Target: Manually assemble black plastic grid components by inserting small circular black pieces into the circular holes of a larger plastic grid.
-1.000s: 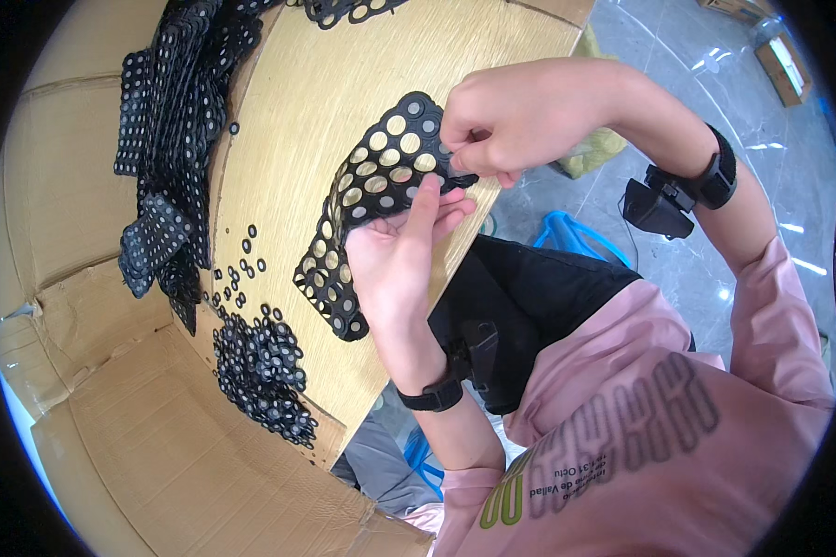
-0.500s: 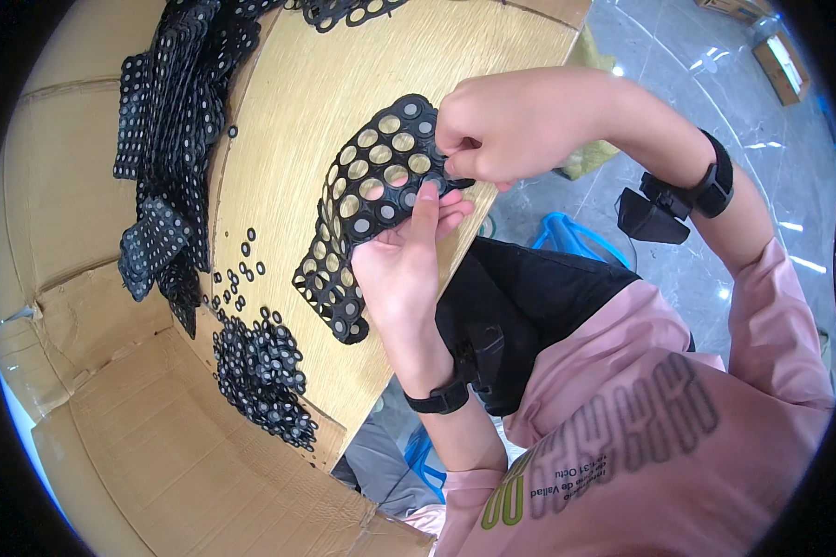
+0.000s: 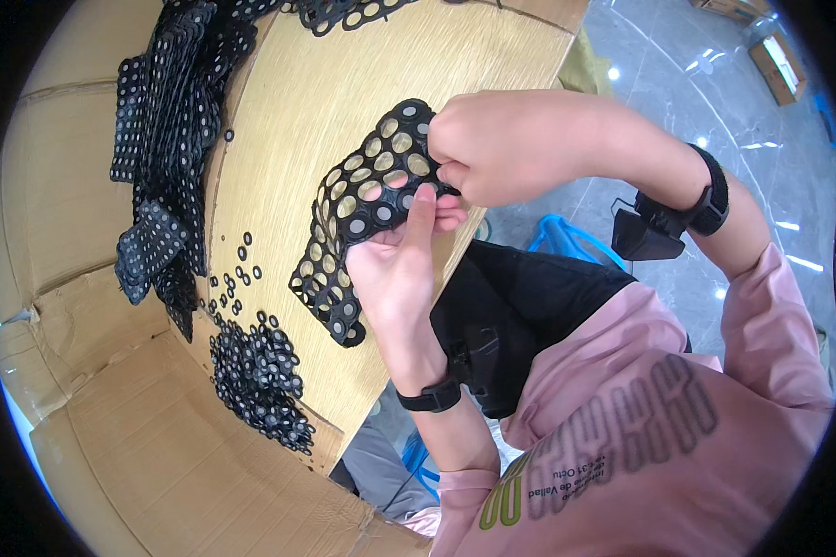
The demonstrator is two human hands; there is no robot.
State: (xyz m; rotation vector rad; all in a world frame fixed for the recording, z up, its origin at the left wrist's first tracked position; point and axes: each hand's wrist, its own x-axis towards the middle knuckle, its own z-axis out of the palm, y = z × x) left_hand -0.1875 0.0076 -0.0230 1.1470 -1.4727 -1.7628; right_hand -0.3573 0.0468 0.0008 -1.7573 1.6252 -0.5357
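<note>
A flexible black sheet of joined rings is held above the tabletop near its front edge. Many of its round openings are see-through, while grey discs fill some along the near edge and corners. My left hand grips it from below, thumb on top and fingers underneath. Closed in a pinch at the sheet's right end, my right hand hides its fingertips and whatever lies between them. The sheet's far-left part droops toward the wood.
On the wooden table, a heap of small black rings with grey centres lies at the left. Stacked black perforated sheets stand along the cardboard wall. Another perforated sheet lies at the far edge. A blue stool is below.
My right hand has turned and shifted slightly down along the sheet's end, its fingers folding inward. The left hand keeps its hold, and the sheet tilts a little.
</note>
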